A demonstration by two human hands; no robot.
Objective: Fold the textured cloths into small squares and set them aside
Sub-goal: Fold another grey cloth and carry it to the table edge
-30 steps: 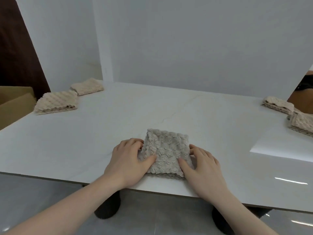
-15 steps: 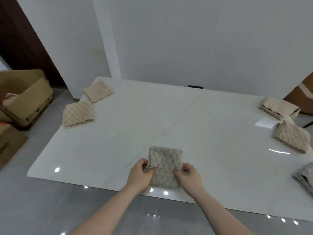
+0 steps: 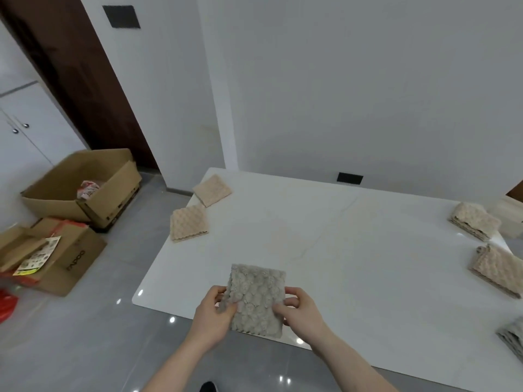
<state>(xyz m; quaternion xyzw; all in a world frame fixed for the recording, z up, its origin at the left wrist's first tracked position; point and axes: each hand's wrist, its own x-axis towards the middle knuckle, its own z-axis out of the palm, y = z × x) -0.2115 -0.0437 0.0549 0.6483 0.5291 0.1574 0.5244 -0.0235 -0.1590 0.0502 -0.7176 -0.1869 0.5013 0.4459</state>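
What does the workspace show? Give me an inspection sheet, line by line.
Surface: white table, glossy.
Job's things: grey cloth folded, held at the near edge; two beige cloths far left; two beige cloths right; grey pile at the right edge.
Clutter: nothing seen on the table.
Grippers: left hand and right hand each pinch a side of the grey cloth.
Cables: nothing seen.
Surroundings: open boxes on the grey floor at left, white walls, dark door.
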